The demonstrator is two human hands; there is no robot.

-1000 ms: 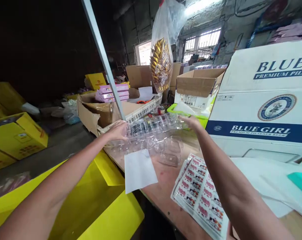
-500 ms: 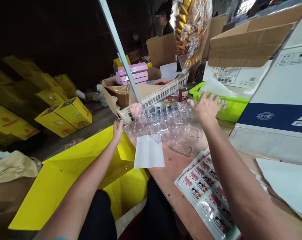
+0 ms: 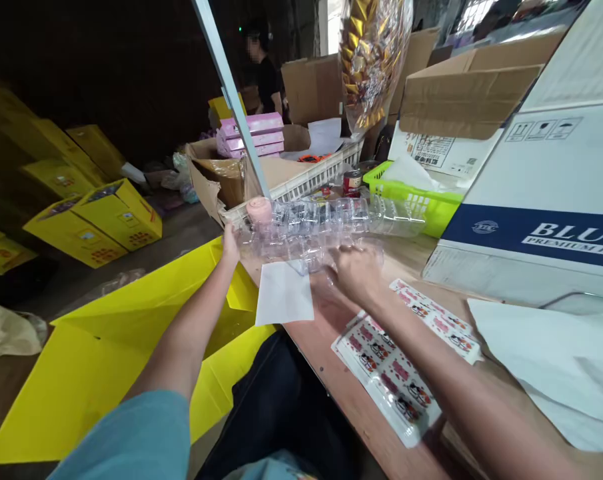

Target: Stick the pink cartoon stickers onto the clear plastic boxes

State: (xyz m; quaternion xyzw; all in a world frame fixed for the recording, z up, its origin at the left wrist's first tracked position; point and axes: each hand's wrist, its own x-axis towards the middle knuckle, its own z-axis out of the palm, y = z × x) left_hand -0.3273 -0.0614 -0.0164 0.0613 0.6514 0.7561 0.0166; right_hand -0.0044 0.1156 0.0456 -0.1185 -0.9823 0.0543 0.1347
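Stacked clear plastic containers (image 3: 321, 217) lie on their sides in rows across the table. My left hand (image 3: 230, 245) is held against the left end of the rows, above the yellow box (image 3: 131, 300), its fingers stretched out. My right hand (image 3: 356, 270) is curled over the right part of the near row, gripping clear plastic there; its fingertips are partly hidden. A pink roll (image 3: 259, 212) stands at the left end of the back row. A white sheet (image 3: 284, 293) lies in front of the containers, overhanging the table edge.
Printed sticker sheets (image 3: 391, 380) lie under my right forearm. White paper (image 3: 546, 360) is at the right, before a large white-and-blue carton (image 3: 546, 200). A green basket (image 3: 431, 203) and a white crate (image 3: 326, 173) stand behind. Another person (image 3: 267, 73) is in the background.
My right hand has moved left and nearer, from the far right end of the containers onto the near row, and its fingers have curled. My left hand stays at the left end.
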